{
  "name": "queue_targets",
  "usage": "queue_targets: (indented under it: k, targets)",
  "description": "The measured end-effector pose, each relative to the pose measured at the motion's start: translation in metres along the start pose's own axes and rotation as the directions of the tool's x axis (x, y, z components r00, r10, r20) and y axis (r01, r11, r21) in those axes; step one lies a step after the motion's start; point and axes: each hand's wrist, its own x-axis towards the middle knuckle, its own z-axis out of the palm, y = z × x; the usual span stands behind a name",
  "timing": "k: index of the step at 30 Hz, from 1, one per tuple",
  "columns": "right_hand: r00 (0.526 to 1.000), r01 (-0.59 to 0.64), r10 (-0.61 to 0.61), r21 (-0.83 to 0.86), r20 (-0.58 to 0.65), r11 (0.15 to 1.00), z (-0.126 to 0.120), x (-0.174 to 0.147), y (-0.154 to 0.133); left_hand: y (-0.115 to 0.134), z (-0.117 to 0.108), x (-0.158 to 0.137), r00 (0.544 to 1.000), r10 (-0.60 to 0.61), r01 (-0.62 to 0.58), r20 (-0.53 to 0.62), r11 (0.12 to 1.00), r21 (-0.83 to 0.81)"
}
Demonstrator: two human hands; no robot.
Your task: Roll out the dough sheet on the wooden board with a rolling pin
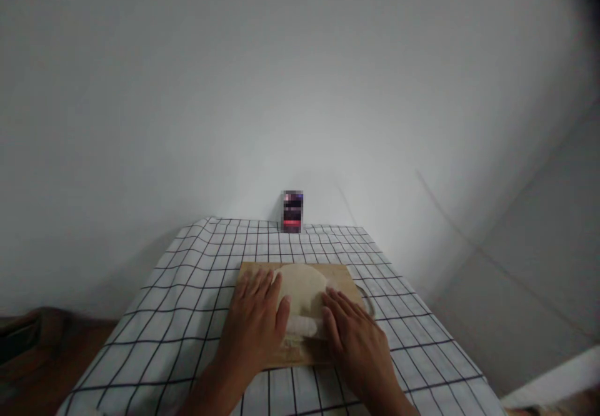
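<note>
Pale cream and curved along its far edge, the thin dough-like sheet (pixel 302 288) lies on a rectangular light-brown wooden board (pixel 293 358) before me, and a whitish cylindrical band (pixel 302 326) runs across its near side, between the hands; whether this is a rolled edge or a separate piece, I cannot tell. The person's left hand (pixel 255 316) lies palm down at the left, the right hand (pixel 357 330) likewise at the right, fingers extended and unclenched; their undersides are hidden. A thin curved loop (pixel 369 302) shows beside the board's right edge. Beneath spreads a white cloth with a black grid (pixel 187 291); farther back, a blurred, dark upright rectangular object with a pink band (pixel 292 212) stands near a pale wall (pixel 281 91)
</note>
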Motion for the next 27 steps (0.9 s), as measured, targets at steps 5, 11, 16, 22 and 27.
queue_targets:
  k: [5,11,16,22,27]
  targets:
    - [1.0,0.013,-0.013,-0.001,0.01,1.0,-0.006,-0.007,-0.004,-0.001,-0.002,-0.016,0.999,0.03,-0.032,-0.036,0.998,-0.059]
    - [0.993,-0.057,0.058,-0.021,0.102,0.998,-0.012,0.043,-0.001,-0.003,-0.001,0.032,0.99,-0.08,0.087,0.12,0.994,-0.061]
    - [0.995,0.007,-0.004,-0.031,0.102,0.999,-0.014,0.015,-0.003,0.004,-0.008,0.003,0.994,-0.03,0.034,0.101,0.999,-0.04]
    - [0.994,-0.014,0.018,-0.037,0.108,0.999,-0.014,0.031,-0.003,-0.002,-0.003,0.016,0.994,-0.033,0.034,0.106,0.999,-0.012]
    - [0.992,-0.026,0.031,-0.041,0.124,0.999,-0.016,0.049,-0.002,0.001,-0.006,0.025,0.99,-0.069,0.064,0.122,0.997,0.044]
